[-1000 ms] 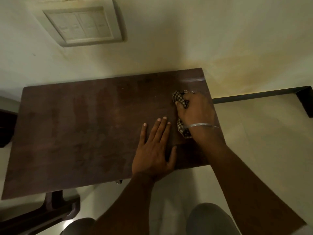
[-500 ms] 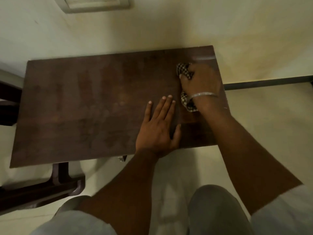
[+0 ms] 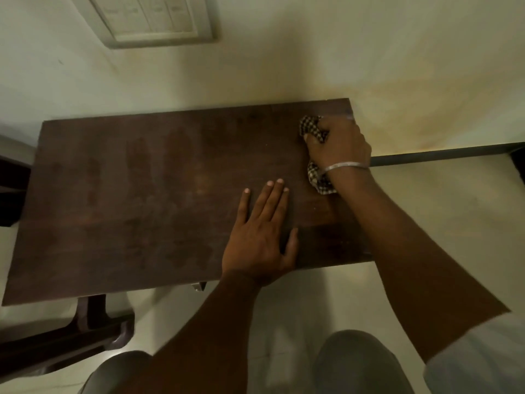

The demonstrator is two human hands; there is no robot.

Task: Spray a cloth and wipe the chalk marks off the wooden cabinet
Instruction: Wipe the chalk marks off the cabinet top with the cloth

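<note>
Dark brown wood with a flat, matt, rectangular top formed the cabinet (image 3: 142,194), which stood against a pale wall (image 3: 284,66). The cloth (image 3: 310,127), a soft fabric in a small dark-and-light check, lay bunched on the far right corner of that top. The right hand (image 3: 338,143) gripped it with the fingers curled round the wad. A loose tail of the fabric showed below the wrist, beside a thin metal bangle (image 3: 346,165). The left hand (image 3: 260,240) lay flat on the near part of the top, fingers straight and close together. It held nothing and was near the cloth but apart from it.

The step in hand appeared to be wiping the far right corner. For a good result, the wad should be pressed flat, moved in overlapping strokes along the grain, and carried right to the edge. The fabric should be turned to a fresh face once loaded with chalk. The flat left hand would serve to steady the cabinet against the strokes.

Faint dull patches showed across the middle of the top. Whether these were chalk residue or drying moisture could not be told.
</note>
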